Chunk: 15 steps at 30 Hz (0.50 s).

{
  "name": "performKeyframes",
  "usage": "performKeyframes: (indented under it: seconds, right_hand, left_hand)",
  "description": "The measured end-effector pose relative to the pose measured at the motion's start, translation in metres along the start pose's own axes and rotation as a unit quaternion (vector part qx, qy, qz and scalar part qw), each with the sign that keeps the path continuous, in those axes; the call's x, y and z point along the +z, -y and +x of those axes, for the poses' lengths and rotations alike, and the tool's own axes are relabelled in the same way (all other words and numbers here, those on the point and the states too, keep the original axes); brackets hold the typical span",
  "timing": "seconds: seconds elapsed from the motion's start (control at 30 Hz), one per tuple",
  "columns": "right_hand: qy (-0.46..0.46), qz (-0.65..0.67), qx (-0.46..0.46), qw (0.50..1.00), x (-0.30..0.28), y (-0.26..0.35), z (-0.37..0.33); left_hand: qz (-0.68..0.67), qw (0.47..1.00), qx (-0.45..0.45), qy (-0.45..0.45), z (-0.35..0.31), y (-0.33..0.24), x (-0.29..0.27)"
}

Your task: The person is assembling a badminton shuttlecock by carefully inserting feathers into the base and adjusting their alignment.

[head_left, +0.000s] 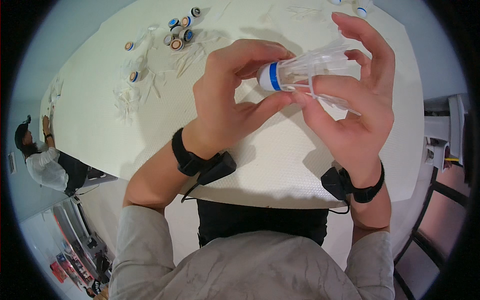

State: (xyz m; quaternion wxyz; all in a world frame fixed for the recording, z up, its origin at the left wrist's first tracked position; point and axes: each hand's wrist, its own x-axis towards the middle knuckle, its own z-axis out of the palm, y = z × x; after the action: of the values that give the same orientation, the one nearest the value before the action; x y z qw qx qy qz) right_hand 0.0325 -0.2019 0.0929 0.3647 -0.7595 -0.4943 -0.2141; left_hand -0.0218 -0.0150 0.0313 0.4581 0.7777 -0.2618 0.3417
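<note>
A shuttlecock (290, 76) with a white rounded base, a blue band and a see-through skirt lies sideways between my hands, above the table. Its base points to the left. My left hand (220, 92) is closed on it, the fingers behind and the thumb under the banded end. With thumb and index finger my right hand (357, 107) pinches the skirt near its ring. The other fingers of that hand are raised and spread around the wide end. Part of the skirt is hidden behind the right fingers.
On the white table (270, 165), a cluster of loose shuttlecock bases (177, 32) sits at the far left beside white feather stems (187, 61). Another shuttlecock (362, 10) lies at the far right edge. A co-worker (47, 162) sits at the table's left end.
</note>
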Motion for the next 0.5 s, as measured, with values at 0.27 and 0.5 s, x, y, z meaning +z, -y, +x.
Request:
performKeyframes:
  seconds: [0.27,0.5]
  right_hand:
    - [-0.061,0.083,0.015,0.995,0.002,-0.012,-0.013]
    - [-0.029,0.110,-0.081,0.990,-0.001,-0.024,-0.004]
  left_hand:
    - [-0.069,0.996,0.000,-0.052,0.001,0.004,0.005]
    - [-0.053,0.998,0.007,-0.040,0.001,0.001,0.005]
